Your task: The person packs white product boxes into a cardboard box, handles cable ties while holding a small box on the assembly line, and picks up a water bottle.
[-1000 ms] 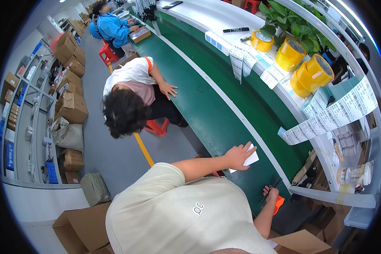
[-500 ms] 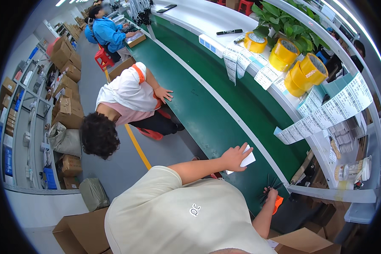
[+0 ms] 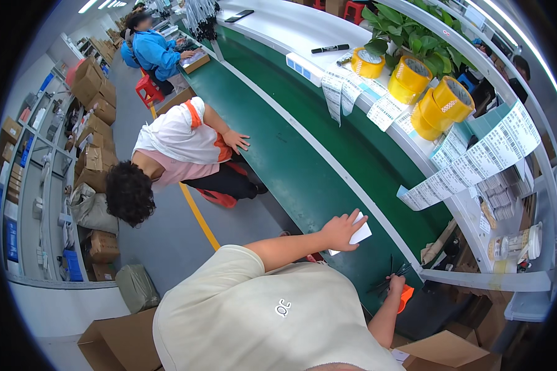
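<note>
My left hand [image 3: 340, 233] reaches across the green bench and grips a flat white piece [image 3: 362, 233] lying on it. White shows on both sides of the hand; I cannot tell whether it is a box or a stack of card. Farther right, at the near end of the bench, my right hand [image 3: 396, 283] is closed around a bundle of thin black strips [image 3: 403, 270] that fan out past the fingers. Directly beside that wrist is a bright orange object [image 3: 405, 298], partly hidden by the arm.
A co-worker [image 3: 173, 154] bends beside the green bench [image 3: 291, 179], one hand on its edge. Yellow tape rolls [image 3: 442, 108], a label strip [image 3: 476, 164], a marker [image 3: 330, 48] and a plant [image 3: 414, 31] occupy the white shelf. Open cartons [image 3: 120, 337] stand near me.
The co-worker's head has dipped slightly lower and to the left. The black strips in my right hand have shifted a little; my left hand stays on the white piece.
</note>
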`<state>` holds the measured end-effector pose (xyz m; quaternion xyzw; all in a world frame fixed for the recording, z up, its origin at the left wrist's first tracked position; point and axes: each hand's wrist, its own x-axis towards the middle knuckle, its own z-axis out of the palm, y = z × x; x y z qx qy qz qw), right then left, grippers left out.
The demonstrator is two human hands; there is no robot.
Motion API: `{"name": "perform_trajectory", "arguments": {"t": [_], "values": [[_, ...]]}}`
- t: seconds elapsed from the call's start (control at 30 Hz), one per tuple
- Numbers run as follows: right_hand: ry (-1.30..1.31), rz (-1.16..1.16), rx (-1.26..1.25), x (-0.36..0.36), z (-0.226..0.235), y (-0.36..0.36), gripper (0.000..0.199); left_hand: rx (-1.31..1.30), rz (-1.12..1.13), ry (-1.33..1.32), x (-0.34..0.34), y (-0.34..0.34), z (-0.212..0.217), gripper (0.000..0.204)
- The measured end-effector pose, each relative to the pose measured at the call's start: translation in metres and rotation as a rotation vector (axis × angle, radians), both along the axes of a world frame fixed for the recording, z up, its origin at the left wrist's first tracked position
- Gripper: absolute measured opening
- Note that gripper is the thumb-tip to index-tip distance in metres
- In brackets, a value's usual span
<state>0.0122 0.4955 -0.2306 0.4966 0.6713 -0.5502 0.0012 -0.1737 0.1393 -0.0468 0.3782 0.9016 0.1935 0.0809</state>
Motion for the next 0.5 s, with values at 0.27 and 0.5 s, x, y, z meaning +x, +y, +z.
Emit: {"name": "perform_trajectory", "arguments": {"t": [0.27,0.5], "values": [[-0.250,0.164,0.226,0.000,0.012,-0.006,0.012,0.009,0.001,0.039,0.001,0.000,-0.003,0.094],[-0.203,0.085,0.091,-0.006,0.038,-0.020,0.015,0.008,0.008,0.047,0.002,-0.001,-0.004,0.094]]}}
